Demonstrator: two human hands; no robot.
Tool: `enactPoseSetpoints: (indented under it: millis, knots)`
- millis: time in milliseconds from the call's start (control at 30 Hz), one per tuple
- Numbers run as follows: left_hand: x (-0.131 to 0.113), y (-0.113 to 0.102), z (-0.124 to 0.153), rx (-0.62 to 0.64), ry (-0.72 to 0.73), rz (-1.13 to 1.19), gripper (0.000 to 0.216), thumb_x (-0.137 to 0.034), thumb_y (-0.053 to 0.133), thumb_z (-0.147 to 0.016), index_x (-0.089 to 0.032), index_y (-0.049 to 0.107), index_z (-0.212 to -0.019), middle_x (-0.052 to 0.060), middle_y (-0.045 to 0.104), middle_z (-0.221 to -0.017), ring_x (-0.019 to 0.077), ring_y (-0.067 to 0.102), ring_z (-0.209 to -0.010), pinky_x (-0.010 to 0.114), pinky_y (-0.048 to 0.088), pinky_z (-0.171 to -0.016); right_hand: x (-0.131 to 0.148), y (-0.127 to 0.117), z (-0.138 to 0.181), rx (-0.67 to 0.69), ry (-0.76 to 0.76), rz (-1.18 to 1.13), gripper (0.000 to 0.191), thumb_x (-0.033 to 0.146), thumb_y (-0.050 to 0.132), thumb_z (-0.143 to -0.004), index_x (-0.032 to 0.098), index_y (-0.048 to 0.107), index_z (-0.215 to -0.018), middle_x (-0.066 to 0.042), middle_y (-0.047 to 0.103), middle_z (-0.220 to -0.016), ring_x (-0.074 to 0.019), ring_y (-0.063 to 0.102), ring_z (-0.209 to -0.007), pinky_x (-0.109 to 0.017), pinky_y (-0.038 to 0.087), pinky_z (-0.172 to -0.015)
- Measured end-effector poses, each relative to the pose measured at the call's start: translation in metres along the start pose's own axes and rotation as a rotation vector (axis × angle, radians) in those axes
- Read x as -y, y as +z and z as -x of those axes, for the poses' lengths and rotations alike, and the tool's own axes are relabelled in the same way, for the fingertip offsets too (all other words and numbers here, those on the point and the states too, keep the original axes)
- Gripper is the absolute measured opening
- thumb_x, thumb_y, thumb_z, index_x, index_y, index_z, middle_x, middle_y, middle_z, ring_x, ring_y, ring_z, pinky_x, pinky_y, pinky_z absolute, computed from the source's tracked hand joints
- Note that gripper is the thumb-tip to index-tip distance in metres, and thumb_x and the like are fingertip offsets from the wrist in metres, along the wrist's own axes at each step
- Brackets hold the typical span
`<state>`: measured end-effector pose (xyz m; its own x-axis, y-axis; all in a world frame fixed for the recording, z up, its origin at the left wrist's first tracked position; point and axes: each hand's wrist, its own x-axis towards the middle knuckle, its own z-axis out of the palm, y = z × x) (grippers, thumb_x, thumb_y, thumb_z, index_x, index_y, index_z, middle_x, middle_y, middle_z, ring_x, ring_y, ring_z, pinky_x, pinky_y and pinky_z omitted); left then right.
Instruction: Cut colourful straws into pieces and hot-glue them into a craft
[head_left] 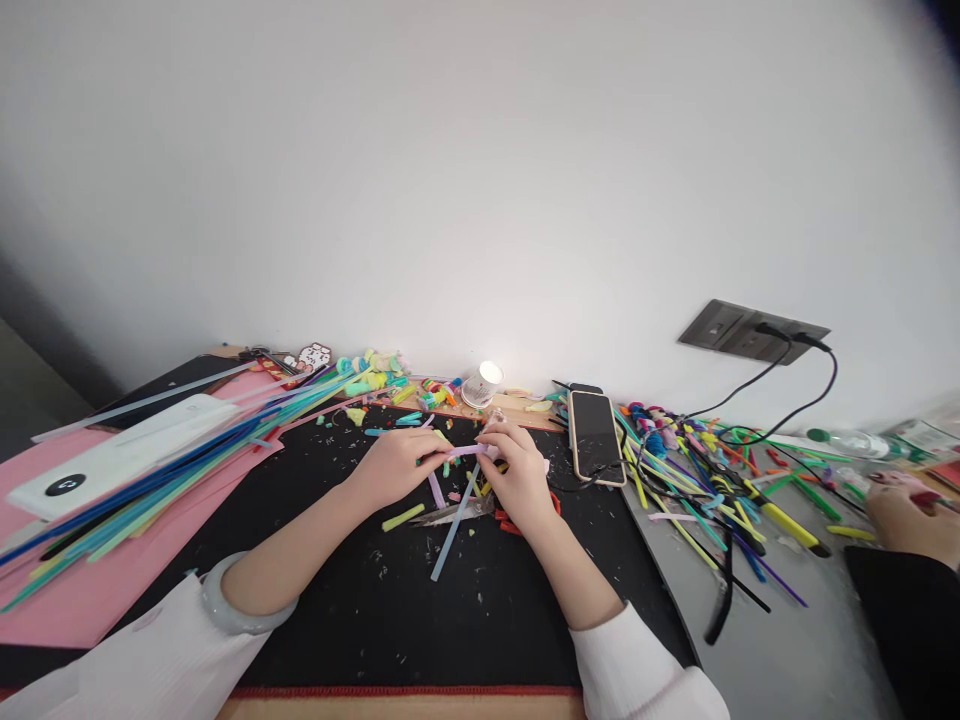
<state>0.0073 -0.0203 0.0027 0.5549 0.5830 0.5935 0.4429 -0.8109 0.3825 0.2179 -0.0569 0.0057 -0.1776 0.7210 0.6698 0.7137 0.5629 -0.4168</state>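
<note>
Your left hand (396, 467) and right hand (523, 478) pinch the short lilac fuzzy strip (466, 451) from opposite sides, probably to keep it straight and steady above the black fabric mat (517, 625). The metal-bladed, red-handled scissors (480, 509) lie close below, seemingly kept within reach; whether the pale-blue straight strip (449, 545) touches them is hard to tell.

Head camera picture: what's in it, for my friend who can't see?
A person's left grip and right grip hold a lilac pipe cleaner over a black mat. Scissors lie below them, a phone to the right, and colorful pipe cleaners on both sides. Another person's hand shows at far right.
</note>
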Motion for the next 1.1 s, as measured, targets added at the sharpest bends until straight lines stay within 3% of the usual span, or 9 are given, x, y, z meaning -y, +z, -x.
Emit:
enactPoseSetpoints:
  millis: [767, 1100]
  knots:
    - [0.000, 0.000, 0.000, -0.024, 0.011, -0.011, 0.026, -0.028, 0.049, -0.098, -0.020, 0.072, -0.088, 0.003, 0.077, -0.083, 0.0164, 0.071, -0.075, 0.027, 0.053, -0.068, -0.004, 0.002, 0.002, 0.001, 0.012, 0.002, 0.016, 0.012, 0.059, -0.085, 0.023, 0.070, -0.089, -0.008, 0.066, -0.101, -0.0233, 0.062, -0.097, -0.038, 0.052, -0.087]
    - [-0.003, 0.005, 0.001, -0.014, 0.016, 0.018, 0.026, -0.026, 0.049, -0.097, -0.021, 0.072, -0.089, 0.002, 0.077, -0.084, 0.0155, 0.069, -0.074, 0.027, 0.053, -0.072, 0.006, 0.001, 0.001, 0.040, -0.110, -0.014, 0.015, 0.013, 0.061, -0.086, 0.022, 0.071, -0.093, -0.008, 0.064, -0.102, -0.0231, 0.059, -0.099, -0.040, 0.052, -0.087]
